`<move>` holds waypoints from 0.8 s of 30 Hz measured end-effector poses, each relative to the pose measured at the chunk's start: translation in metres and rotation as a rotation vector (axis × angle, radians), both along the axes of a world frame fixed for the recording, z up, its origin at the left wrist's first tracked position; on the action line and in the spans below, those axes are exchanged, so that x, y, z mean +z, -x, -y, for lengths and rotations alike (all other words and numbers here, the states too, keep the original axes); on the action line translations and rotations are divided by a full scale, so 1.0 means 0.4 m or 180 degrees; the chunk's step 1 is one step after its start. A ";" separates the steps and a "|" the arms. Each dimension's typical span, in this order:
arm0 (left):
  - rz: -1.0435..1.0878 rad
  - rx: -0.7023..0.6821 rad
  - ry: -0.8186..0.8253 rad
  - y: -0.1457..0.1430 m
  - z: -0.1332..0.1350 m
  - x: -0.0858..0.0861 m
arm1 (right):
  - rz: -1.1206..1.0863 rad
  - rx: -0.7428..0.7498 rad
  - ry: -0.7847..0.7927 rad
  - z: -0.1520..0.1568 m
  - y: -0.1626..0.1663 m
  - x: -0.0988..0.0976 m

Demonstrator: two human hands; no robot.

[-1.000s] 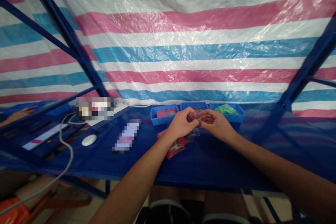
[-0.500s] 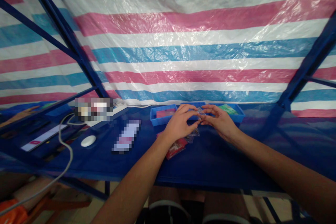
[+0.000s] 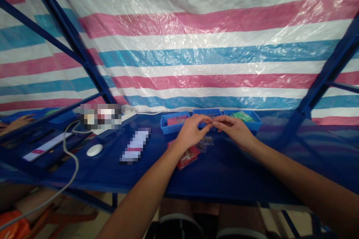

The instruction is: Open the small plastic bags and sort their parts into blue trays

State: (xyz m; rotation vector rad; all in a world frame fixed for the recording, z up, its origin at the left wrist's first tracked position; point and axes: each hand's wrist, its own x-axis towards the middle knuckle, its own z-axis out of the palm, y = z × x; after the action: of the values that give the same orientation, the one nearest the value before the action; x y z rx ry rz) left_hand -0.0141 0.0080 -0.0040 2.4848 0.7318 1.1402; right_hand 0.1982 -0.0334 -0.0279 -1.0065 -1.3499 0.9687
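Note:
My left hand (image 3: 192,131) and my right hand (image 3: 235,130) meet above the table, thumbs and fingertips pinched together. Between them is a small clear plastic bag (image 3: 215,129), mostly hidden by the fingers. Below my left hand lie red packets (image 3: 187,158) and clear bags with small dark pieces (image 3: 206,142). Behind the hands stand three blue bins: the left bin (image 3: 168,130) holds red packets, the middle bin (image 3: 206,112) has clear bags, and the right bin (image 3: 256,124) holds green packets (image 3: 242,116).
On the left of the blue table (image 3: 238,179) lie a blurred-out phone (image 3: 135,145), a white oval object (image 3: 94,150) and a white cable (image 3: 75,164). Another person's hand (image 3: 19,122) is at the far left. Striped sheeting (image 3: 210,52) hangs behind, between blue frame posts.
My fingertips have drawn closer together and slightly lower, covering more of the clear bag. The other person's hand at far left has shifted back a little.

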 end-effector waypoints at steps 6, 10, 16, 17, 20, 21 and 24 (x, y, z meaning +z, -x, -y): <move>-0.0042 -0.0096 0.0170 0.000 0.009 0.003 | -0.0329 0.0169 0.0121 -0.002 0.001 -0.003; -0.0274 -0.0349 -0.0202 0.004 0.012 0.011 | -0.0849 0.0316 0.0462 0.000 -0.004 -0.003; -0.0294 -0.0214 -0.0290 0.006 0.005 0.007 | -0.1136 0.0530 0.0870 -0.002 -0.006 -0.011; -0.0278 -0.0197 -0.0274 0.006 0.004 0.005 | -0.1153 0.0540 0.0902 -0.002 -0.005 -0.011; -0.0217 -0.0230 -0.0223 0.003 0.002 0.002 | -0.1217 0.0571 0.0976 -0.001 -0.005 -0.002; -0.0183 -0.0239 -0.0200 0.002 0.002 0.001 | -0.1240 0.0587 0.1000 -0.001 -0.006 0.003; -0.0100 -0.0180 -0.0072 -0.002 0.003 -0.001 | -0.1331 0.0671 0.1069 0.002 -0.007 0.019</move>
State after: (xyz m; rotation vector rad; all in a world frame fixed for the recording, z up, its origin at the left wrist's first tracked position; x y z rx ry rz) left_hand -0.0131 0.0068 -0.0042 2.5306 0.6560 1.0979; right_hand 0.2009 -0.0341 -0.0203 -0.8514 -0.9722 1.5096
